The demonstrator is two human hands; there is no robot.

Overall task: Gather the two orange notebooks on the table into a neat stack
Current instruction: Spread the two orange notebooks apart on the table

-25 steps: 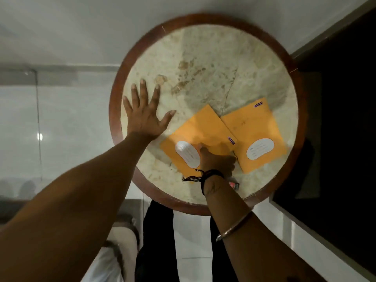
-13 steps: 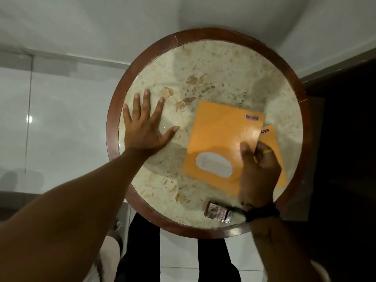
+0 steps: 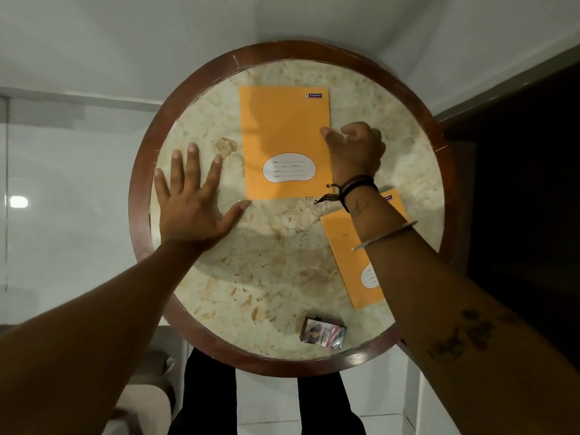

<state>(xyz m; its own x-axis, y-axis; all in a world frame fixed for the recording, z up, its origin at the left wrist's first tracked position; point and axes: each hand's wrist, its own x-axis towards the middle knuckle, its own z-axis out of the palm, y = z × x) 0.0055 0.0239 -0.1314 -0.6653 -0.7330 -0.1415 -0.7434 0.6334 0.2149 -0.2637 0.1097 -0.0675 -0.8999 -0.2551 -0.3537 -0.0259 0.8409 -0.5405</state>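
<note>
One orange notebook [image 3: 284, 133] with a white name label lies flat and square at the far middle of the round marble table [image 3: 276, 277]. My right hand [image 3: 356, 149] rests at its right edge, thumb touching the cover, fingers loosely curled. A second orange notebook [image 3: 348, 255] lies apart at the table's right side, tilted, partly hidden under my right forearm. My left hand [image 3: 191, 199] is pressed flat on the marble, fingers spread, thumb tip at the first notebook's near left corner.
A small shiny box [image 3: 323, 332] sits near the table's front edge. The table has a raised dark wooden rim [image 3: 141, 183]. White tiled floor surrounds it; a dark panel stands at the right.
The top notebook has been slid off the other toward the far middle and squared up. My right hand went with it; the second notebook now lies uncovered at the right.
</note>
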